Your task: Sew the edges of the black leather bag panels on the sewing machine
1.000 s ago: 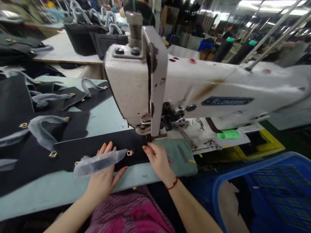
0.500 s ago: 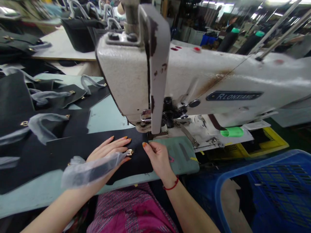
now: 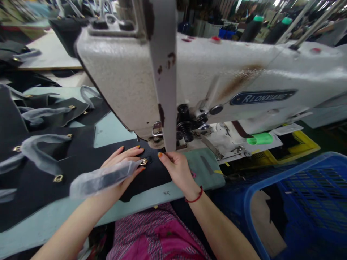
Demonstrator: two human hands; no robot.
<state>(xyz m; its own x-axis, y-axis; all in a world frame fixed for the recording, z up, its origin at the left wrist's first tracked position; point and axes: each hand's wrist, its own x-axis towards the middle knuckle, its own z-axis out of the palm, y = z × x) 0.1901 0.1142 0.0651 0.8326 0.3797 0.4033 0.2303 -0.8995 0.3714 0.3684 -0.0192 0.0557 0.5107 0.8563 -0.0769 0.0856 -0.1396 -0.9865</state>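
Observation:
My left hand [image 3: 122, 157] lies flat on a black leather-like panel [image 3: 154, 182], fingers spread around a gold buckle [image 3: 144, 162]. From that buckle a handle wrapped in clear plastic [image 3: 101, 179] runs back over the hand and hides part of it. At the panel's right edge, my right hand [image 3: 179, 172] pinches the black material between thumb and curled fingers, close in front of the needle area. A white sewing machine [image 3: 119, 83] stands over the panel; its needle and presser foot are mostly hidden behind the grey upright bar [image 3: 165, 83].
More black panels [image 3: 81, 144] with plastic-wrapped handles [image 3: 40, 148] cover the left of the pale green tabletop [image 3: 105, 130]. A blue basket [image 3: 251, 195] stands at the lower right, beside a yellow crate [image 3: 303, 148]. Black thread cones [image 3: 252, 30] rise behind the machine.
The camera has shifted nearer, so the machine head looks larger and farther left. Both hands keep nearly the same hold on the panel, with the left fingers still around the buckle.

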